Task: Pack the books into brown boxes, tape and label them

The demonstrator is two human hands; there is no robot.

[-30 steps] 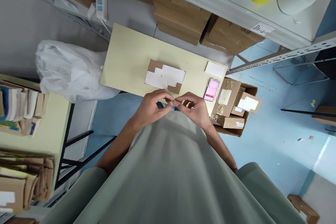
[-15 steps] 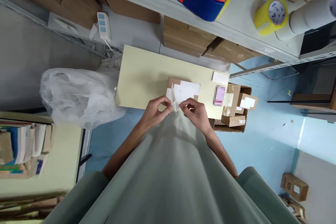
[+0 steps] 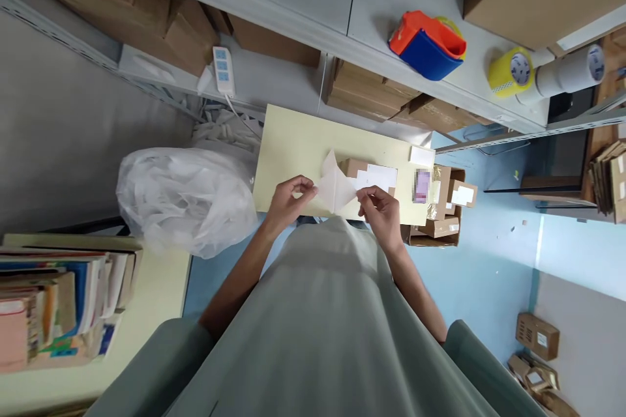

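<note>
- Evidently the biggest thing near this person is the pale yellow rectangular table (image 3: 293, 143), lying crosswise in front of the body, with the hands over its near edge.
- Off its left end bulges a crumpled, translucent white plastic bag (image 3: 183, 202), well apart from the left hand.
- By the right end sits an open brown cardboard box (image 3: 435, 243) with smaller parcels inside, beyond the right hand and on its outer side.
- On the tabletop lies a flat brown carton with white labels (image 3: 374, 176). It is ahead of the hands, its long side running roughly along the table; the right hand is clearly the nearer of the two.
- The left hand (image 3: 288, 205) has thumb and fingers closed in a light pinch on one side of what is held up, the palm turned inward.
- The right hand (image 3: 384, 215) pinches the opposite side between thumb and forefinger, the other fingers curled.
- Smallest is the thin, whitish, see-through creased sheet (image 3: 334, 186), stretched between the two sets of fingertips, about equally near each. Its longer axis, as I judge it, points away from the body, across the line joining the hands, and a crease runs that way through it. From here it overlaps the carton's left side; whether they touch, I can't tell.
</note>
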